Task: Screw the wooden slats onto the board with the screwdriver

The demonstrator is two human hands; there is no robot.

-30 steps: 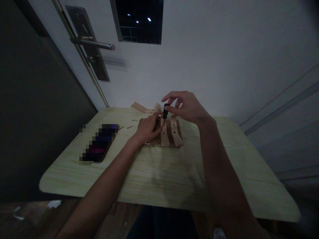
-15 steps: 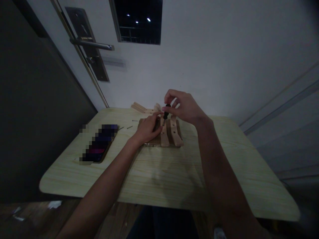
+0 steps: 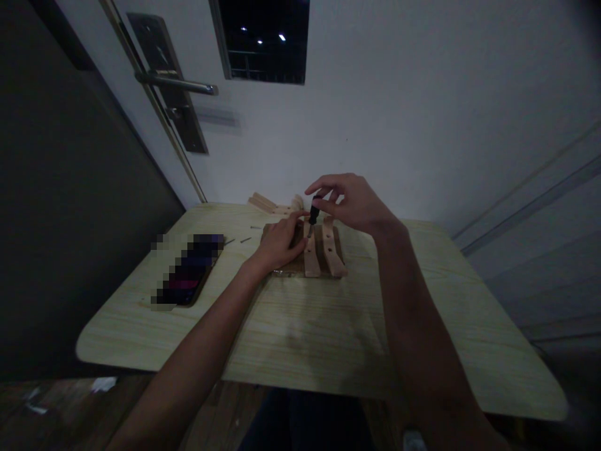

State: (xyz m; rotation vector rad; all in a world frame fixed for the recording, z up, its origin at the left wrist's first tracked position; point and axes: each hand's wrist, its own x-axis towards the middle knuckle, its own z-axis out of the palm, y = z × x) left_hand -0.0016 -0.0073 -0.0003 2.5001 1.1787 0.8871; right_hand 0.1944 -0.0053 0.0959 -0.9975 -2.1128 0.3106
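Observation:
My right hand [image 3: 350,199] grips a small screwdriver [image 3: 315,210] by its black handle, thumb and fingers around it. The screwdriver leans slightly, its metal shaft pointing down at a pale wooden strip [image 3: 311,263]. From the left, my left hand [image 3: 280,243] holds this strip steady, with the thumb and index finger against it and the palm over a brown board [image 3: 297,268]. Both the strip and a second wooden strip with holes [image 3: 332,257] lie across that board. Whether a screw sits under the tip is too small to tell.
More pale wooden pieces [image 3: 270,203] lie at the table's back edge. Several loose screws [image 3: 245,240] are left of the board, beside a phone [image 3: 200,269]. Behind the wood-grain table [image 3: 300,338] stands a white door with a metal handle [image 3: 181,83].
My right hand has shifted slightly right and its fingers have straightened a little around the screwdriver handle. The left hand stays in place on the strip and board.

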